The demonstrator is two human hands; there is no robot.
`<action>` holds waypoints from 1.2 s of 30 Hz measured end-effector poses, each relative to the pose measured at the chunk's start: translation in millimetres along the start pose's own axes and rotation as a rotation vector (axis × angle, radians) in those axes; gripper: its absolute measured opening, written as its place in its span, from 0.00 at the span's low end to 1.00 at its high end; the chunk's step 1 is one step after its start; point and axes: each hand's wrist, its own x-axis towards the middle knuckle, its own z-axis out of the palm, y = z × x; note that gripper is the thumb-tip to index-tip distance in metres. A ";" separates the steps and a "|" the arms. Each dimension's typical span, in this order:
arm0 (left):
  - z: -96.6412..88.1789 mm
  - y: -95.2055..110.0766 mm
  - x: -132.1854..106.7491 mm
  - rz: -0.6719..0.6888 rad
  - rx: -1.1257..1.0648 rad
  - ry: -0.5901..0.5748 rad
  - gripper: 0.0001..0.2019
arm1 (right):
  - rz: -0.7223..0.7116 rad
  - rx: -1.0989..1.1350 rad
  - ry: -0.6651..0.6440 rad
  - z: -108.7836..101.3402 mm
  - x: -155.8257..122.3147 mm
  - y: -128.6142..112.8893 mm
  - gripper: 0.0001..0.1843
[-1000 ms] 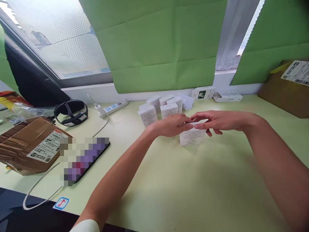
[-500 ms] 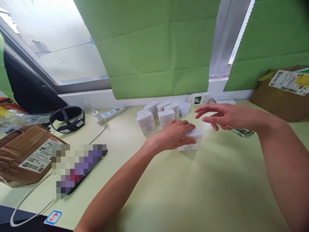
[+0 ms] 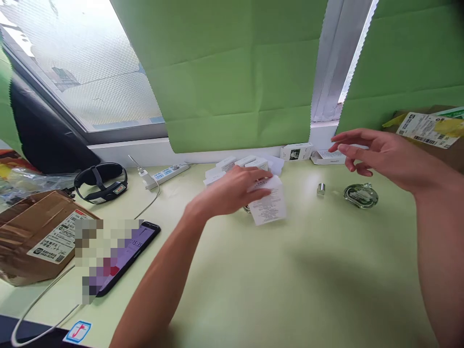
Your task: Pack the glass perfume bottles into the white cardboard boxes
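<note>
My left hand [image 3: 228, 192] grips a small white printed box [image 3: 268, 203] and holds it tilted just above the pale green table [image 3: 290, 280]. Behind it stand several similar white boxes [image 3: 232, 165] near the wall. My right hand [image 3: 377, 154] hovers in the air at the right with its fingers spread, holding nothing. Below it on the table lie a round glass bottle [image 3: 361, 195] and a small silver cap [image 3: 321, 189].
A white box with a picture [image 3: 296, 152] and an open white box [image 3: 328, 156] lie by the wall. Cardboard parcels sit at the left [image 3: 39, 232] and right [image 3: 431, 133]. A phone [image 3: 123, 251], black headband device [image 3: 101, 181], power strip [image 3: 168, 171] and cable [image 3: 39, 299] occupy the left side.
My left hand has lifted the white box off the table and tilted it leftward. My right hand let go and moved up and right, uncovering the glass bottle and cap.
</note>
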 end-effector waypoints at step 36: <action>-12.8 -91.1 -24.5 -0.544 0.008 -0.433 0.25 | 0.203 -0.030 0.603 -45.0 25.7 84.6 0.11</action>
